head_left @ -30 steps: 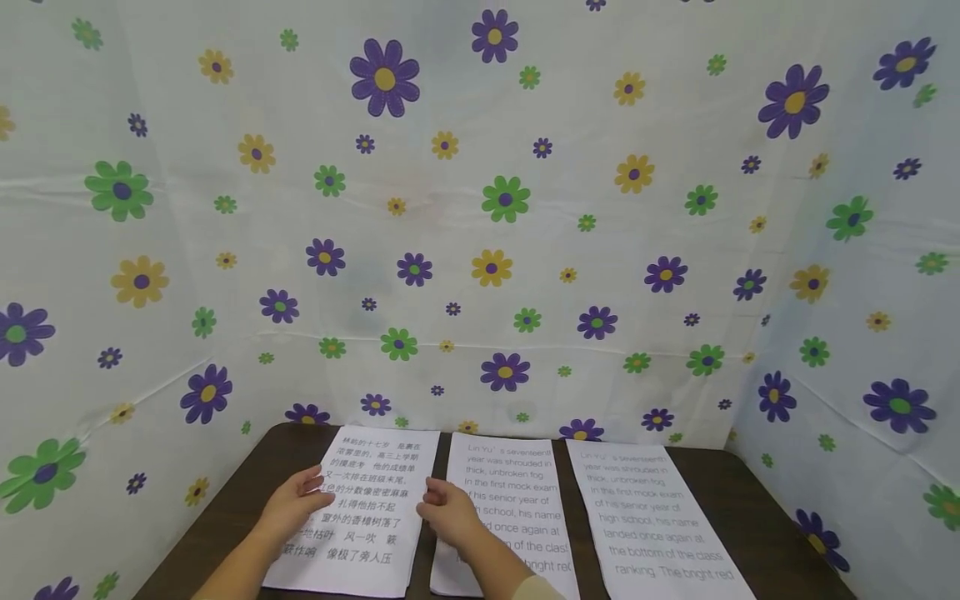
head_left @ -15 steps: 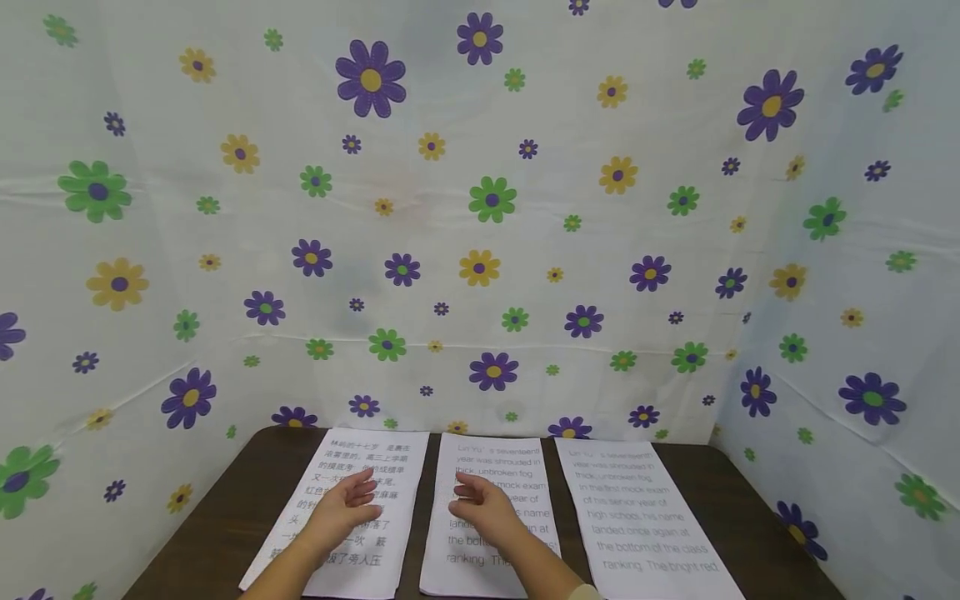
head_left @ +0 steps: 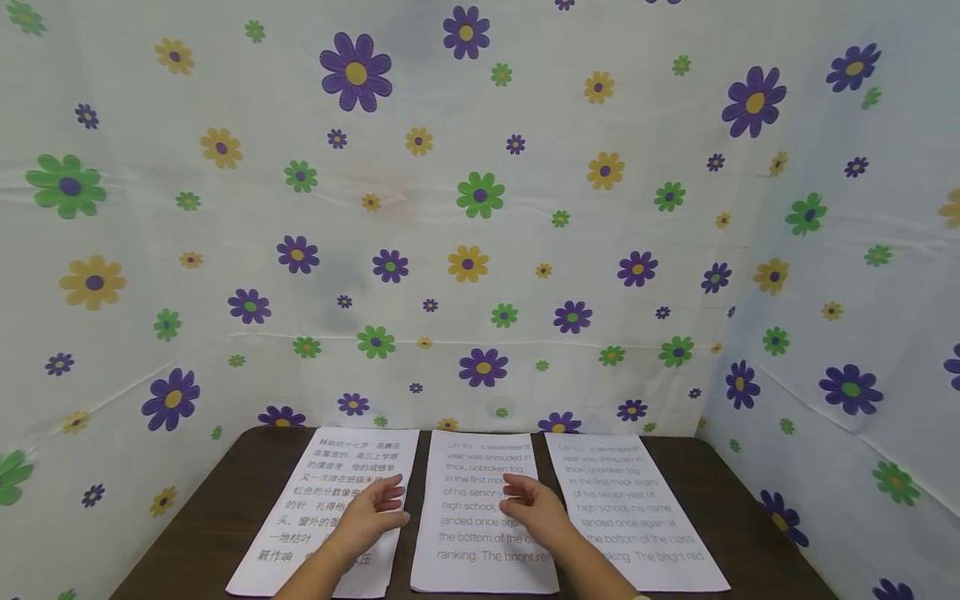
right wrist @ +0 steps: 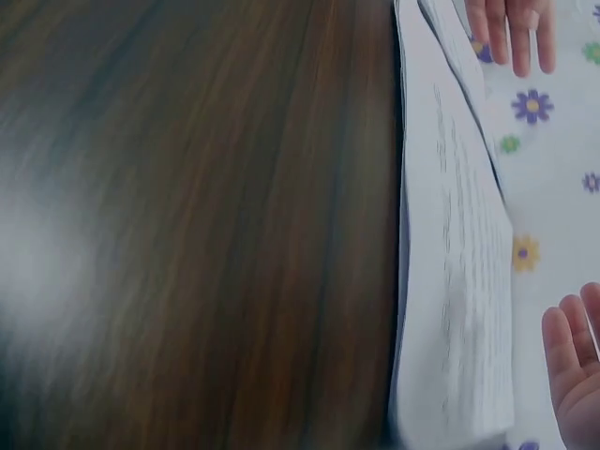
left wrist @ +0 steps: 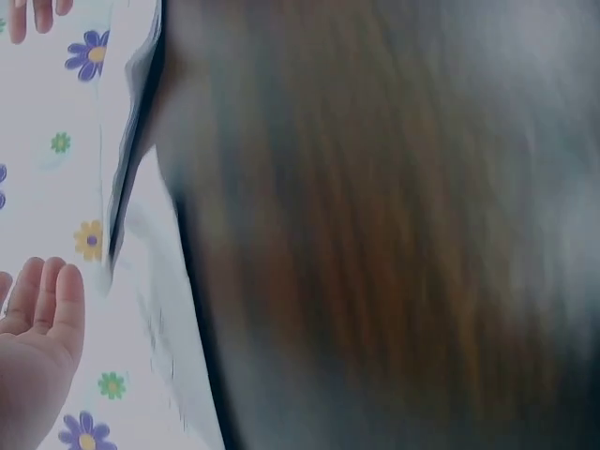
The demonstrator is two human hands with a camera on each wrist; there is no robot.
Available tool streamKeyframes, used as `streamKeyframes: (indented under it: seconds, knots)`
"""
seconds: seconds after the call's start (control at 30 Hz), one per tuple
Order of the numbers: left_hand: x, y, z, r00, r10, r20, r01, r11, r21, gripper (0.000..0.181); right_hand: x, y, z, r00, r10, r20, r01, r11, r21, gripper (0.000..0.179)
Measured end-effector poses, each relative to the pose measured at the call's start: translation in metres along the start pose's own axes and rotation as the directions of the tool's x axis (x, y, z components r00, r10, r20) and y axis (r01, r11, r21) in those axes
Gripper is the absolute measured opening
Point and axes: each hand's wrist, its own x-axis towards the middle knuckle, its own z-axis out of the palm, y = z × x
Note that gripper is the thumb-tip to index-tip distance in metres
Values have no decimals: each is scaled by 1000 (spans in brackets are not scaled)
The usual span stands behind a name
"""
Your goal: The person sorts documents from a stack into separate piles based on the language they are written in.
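A: Is either hand gripping anything?
B: No. The left hand (head_left: 371,512) and the right hand (head_left: 536,508) are both released, fingers loosely bent with nothing between them. In the wrist views they hang in the air, apart from the paper.

A: Where is the paper?
B: In three stacks along the far edge of the tabletop (head_left: 750,550). The left stack (head_left: 322,500), printed in Chinese, is nearest the far left corner; the middle stack (head_left: 468,533) sits at the centre; the right stack (head_left: 600,487) is nearest the far right corner. The latter two are in English.

A: Why set them like that?
B: Probably for reading: all the print is upright for the person, and the narrow strips of bare wood seem meant to keep the stacks distinct.

A: And the hands, why there?
B: The left is over the left stack's right side, the right over the middle stack's right side. Fingertips facing each other, I'd guess they're placed for handling paper from both sides.
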Motion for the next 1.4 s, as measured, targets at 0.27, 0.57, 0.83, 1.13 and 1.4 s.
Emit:
streamKeyframes:
  seconds: [0.27,0.57,0.83,1.13,1.4]
  knots:
    - [1,-6,19,998,-18,64,17,1000,8,68,-11,22,-24,994,56,-91,-61,997,-46,53]
    - [1,-11,30,996,-75,39,74,997,25,68,-15,45,-31,983,112,-144,-122,990,-66,53]
    - [-1,-8,35,995,-89,50,86,994,62,67,-17,53,-30,970,168,-174,-180,982,-51,53]
    - [1,-10,41,992,-119,45,119,993,21,66,-18,51,-29,956,217,-197,-219,976,13,54]
    - [3,-17,47,995,-101,-5,101,994,34,61,-17,55,-27,950,218,-225,-230,973,-28,57]
